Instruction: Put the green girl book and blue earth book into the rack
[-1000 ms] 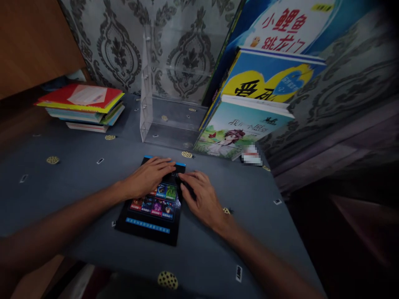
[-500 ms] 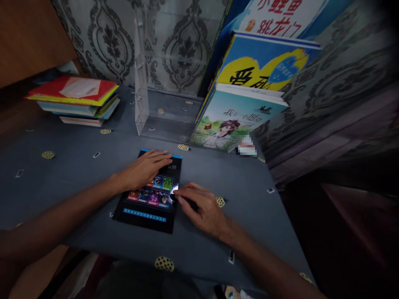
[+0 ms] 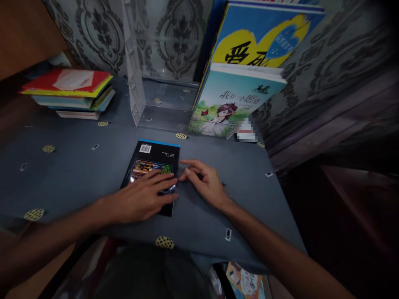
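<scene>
**Laid flat and steadied, but not yet let go**

Flat on the patterned desk cloth [image 3: 77, 178], toward the near edge: a black book [image 3: 151, 160], closed, with a barcode and blue strip at the far end and small coloured pictures lower down. Partly hidden beneath the left hand [image 3: 146, 195]: palm down, fingers spread across the cover, gripping nothing. At the right edge of the book, the right hand [image 3: 205, 180]: fingers half curled, thumb close to the fingertips. Cannot tell contact from a slight gap there, nor make out anything pinched.

As for progress, seems partway rather than finished: already laid out, closed and steadied; not yet released by the left hand, not opened, not standing among the other books. Cannot tell from this view how much handling along the edge remains.

Beyond, on the same cloth, a clear rack [image 3: 135, 91]. At its right side, standing in layers: a pale green book [image 3: 237, 104] in front, a blue-and-yellow book [image 3: 264, 37] behind. Next to these, a pixelated white item [image 3: 246, 132]. Toward the far left, a stack of books [image 3: 73, 93], red on top. Farther back, dark-patterned wallpaper [image 3: 101, 33]. Below the desk's near edge, a colourful cover [image 3: 245, 280].
</scene>
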Demonstrator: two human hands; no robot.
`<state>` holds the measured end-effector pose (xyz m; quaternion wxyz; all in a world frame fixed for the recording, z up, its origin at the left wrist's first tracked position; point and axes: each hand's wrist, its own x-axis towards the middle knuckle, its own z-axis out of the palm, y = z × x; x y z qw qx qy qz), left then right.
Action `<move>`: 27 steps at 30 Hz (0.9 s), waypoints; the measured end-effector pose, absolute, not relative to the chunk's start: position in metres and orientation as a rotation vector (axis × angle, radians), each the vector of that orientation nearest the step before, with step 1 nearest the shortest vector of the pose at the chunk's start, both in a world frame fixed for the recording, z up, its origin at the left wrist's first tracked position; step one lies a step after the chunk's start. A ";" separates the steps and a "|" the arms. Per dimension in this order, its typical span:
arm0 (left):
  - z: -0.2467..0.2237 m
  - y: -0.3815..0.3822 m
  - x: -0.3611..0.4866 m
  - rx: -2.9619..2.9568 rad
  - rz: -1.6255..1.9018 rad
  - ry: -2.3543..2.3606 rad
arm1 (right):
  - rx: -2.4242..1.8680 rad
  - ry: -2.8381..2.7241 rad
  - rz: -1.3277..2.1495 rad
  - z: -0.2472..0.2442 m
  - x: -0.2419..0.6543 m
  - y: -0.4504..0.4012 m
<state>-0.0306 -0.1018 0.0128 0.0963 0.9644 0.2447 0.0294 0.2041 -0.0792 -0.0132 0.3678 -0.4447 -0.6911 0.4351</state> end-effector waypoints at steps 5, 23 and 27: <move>0.007 -0.140 -0.030 2.912 0.164 0.647 | -1.131 -1.806 1.051 -0.017 0.203 -0.079; -0.005 -0.149 -0.126 2.833 0.543 1.153 | -1.106 -2.084 0.723 -0.007 0.198 -0.090; -0.010 -0.151 -0.125 2.834 0.561 1.160 | -1.100 -2.074 0.733 -0.007 0.198 -0.091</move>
